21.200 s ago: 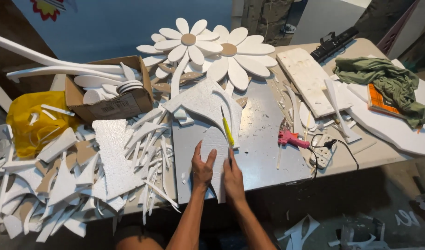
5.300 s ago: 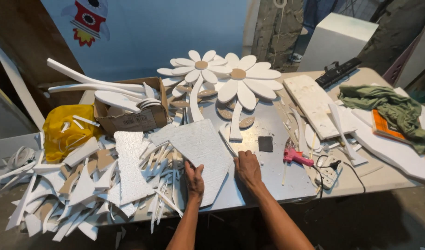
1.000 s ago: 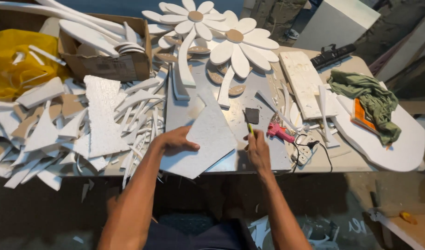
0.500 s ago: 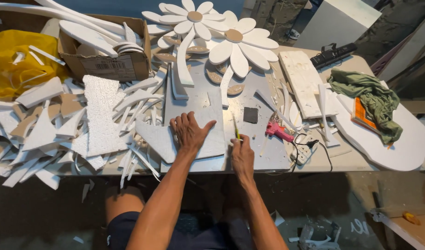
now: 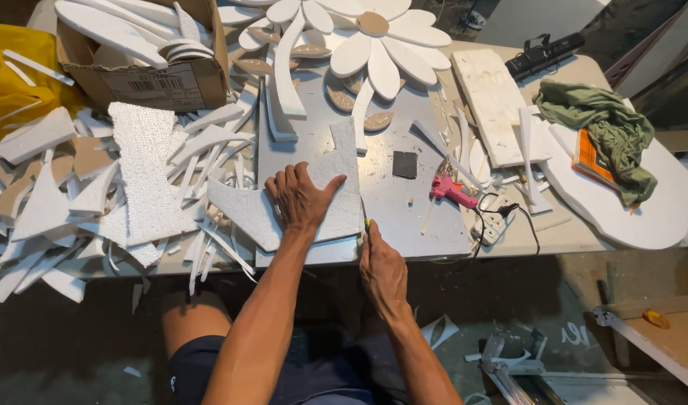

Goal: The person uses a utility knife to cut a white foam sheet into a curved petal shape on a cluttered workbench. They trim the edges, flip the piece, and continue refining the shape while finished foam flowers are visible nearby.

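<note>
the left hand (image 5: 302, 199) lies flat with fingers spread on a white foam sheet (image 5: 314, 202), pressing it onto the grey metal tabletop (image 5: 392, 199) near the front edge. the sheet's long axis runs left to right across the table, with a narrower tab pointing away toward the foam flowers (image 5: 359, 37). the right hand (image 5: 383, 271) is curled into a fist around a yellow-handled cutter (image 5: 366, 223), which points away from the person along the sheet's right edge. a pink glue gun (image 5: 450, 189) lies well to the right; foam scraps (image 5: 111, 187) are heaped at left.
</note>
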